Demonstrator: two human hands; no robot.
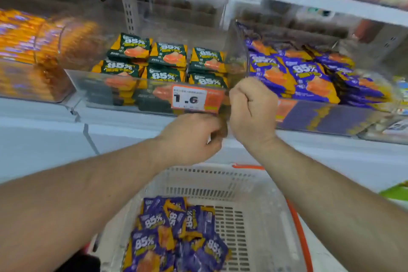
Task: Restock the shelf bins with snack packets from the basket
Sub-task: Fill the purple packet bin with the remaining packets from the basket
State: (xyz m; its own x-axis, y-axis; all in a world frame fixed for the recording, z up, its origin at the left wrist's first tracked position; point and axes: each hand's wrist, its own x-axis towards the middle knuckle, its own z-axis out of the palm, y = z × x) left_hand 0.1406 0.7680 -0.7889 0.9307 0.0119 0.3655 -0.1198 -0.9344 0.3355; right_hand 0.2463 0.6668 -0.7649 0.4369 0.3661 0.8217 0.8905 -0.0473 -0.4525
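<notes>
Clear plastic bins line the shelf point(136, 121): the green packets point(164, 59) sit in the middle bin point(114, 83), the purple packets point(304, 75) to its right, more purple packets in the basket point(260, 205) below. Both hands, left hand point(194, 139) and right hand point(251, 106), curl their grip at the bin's front corner; what they pinch I cannot tell. Tugging there could tip the bin or knock off the price tag point(189, 99).

Pkts in basket point(174, 236) purple/orange; mid bin pkts point(163, 59) green/orange; basket point(254, 194) white w/ orange handle; left bin point(39, 40) prob orange.
</notes>
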